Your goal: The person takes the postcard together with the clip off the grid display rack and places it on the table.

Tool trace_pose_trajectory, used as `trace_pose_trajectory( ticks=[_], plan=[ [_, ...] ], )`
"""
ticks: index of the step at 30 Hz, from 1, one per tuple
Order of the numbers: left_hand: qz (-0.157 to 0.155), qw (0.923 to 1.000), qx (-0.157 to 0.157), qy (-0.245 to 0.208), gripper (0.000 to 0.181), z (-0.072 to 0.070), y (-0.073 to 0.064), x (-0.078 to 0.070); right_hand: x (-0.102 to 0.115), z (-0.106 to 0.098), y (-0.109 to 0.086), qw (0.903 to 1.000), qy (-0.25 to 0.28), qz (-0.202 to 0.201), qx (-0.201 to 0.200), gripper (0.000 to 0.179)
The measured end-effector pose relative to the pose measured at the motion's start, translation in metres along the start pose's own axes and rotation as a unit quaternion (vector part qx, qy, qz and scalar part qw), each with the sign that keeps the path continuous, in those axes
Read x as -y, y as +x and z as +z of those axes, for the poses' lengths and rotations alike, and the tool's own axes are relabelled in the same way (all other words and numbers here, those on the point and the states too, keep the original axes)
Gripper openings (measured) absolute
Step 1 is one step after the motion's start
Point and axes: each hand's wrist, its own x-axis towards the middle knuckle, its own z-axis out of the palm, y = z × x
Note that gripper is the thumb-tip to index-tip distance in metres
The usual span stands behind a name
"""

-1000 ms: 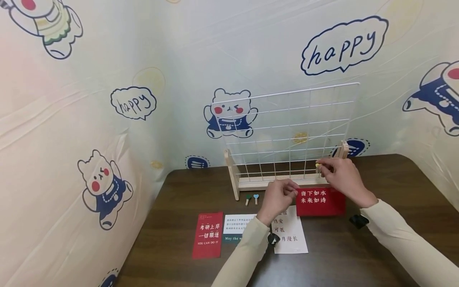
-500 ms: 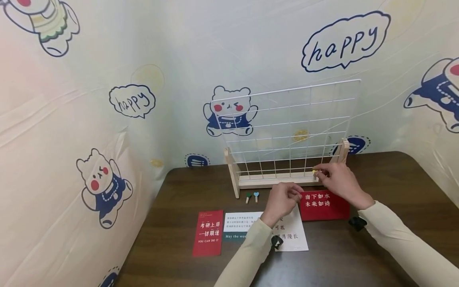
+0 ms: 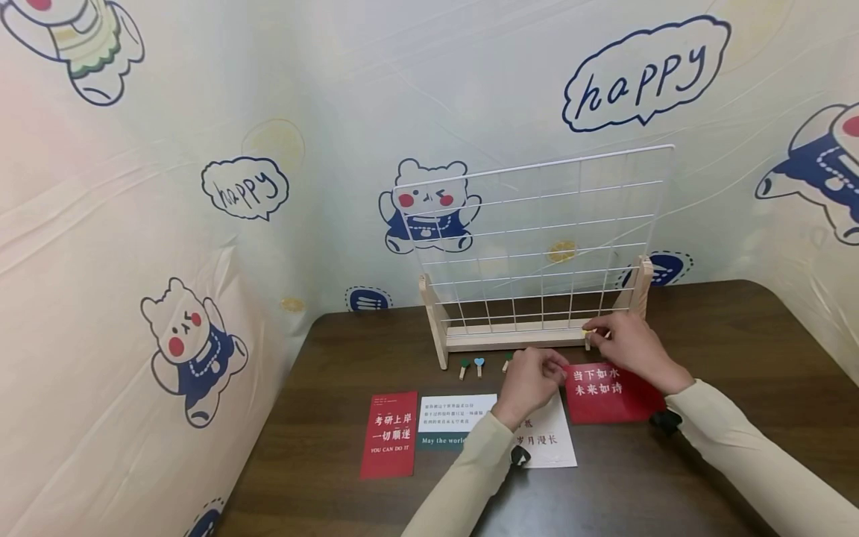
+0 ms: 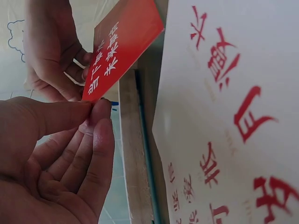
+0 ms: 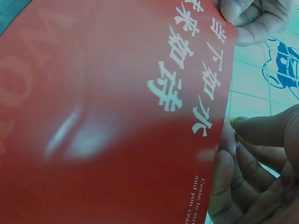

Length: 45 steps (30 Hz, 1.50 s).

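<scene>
My left hand [image 3: 532, 386] pinches the upper left corner of a red card [image 3: 614, 403] with white lettering between thumb and index finger. The card is held tilted in front of the wire grid rack [image 3: 513, 341], as the left wrist view also shows. Just above the card's top edge, my right hand [image 3: 629, 347] pinches a small wooden clip [image 3: 587, 341] with a yellow top. In the right wrist view the yellow top [image 5: 233, 122] shows at the thumb tip, close to the card's edge, and the fingers lie partly behind the card.
On the brown table [image 3: 322, 403] lie another red card [image 3: 389, 436], a white-and-teal card [image 3: 448, 425] and a white card [image 3: 555, 444] partly under my left hand. Small clips, one green [image 3: 464, 368] and one blue heart [image 3: 479, 366], lie before the rack; another is partly hidden.
My right hand has moved down and slightly left with the clip. The held red card has shifted right and lower, and my left hand has moved slightly right with it.
</scene>
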Motion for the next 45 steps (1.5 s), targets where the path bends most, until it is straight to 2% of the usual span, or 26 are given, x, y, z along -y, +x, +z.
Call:
trace_pose_trajectory(
  ticks=[10,17,30,38,45],
  plan=[
    [-0.013,0.9998,0.011,0.012,0.009,0.005,0.001,0.006,-0.007,0.011,0.000,0.9999,-0.005,-0.001,0.015,0.018],
    [-0.008,0.9993,0.009,0.034,0.012,0.007,0.005,0.007,-0.014,0.017,0.001,0.9991,0.020,0.008,0.037,0.019],
    [0.008,0.9971,0.004,0.076,0.015,0.010,0.008,0.007,-0.024,0.023,0.002,0.9985,0.014,0.004,0.054,0.019],
    [0.022,0.9957,0.008,0.090,0.010,0.010,0.007,0.007,-0.026,0.028,0.003,0.9979,0.019,0.007,0.061,0.018],
    [0.008,0.9951,0.019,0.096,0.007,0.011,0.007,0.007,-0.026,0.033,0.002,0.9976,0.002,0.006,0.069,0.016]
  ],
)
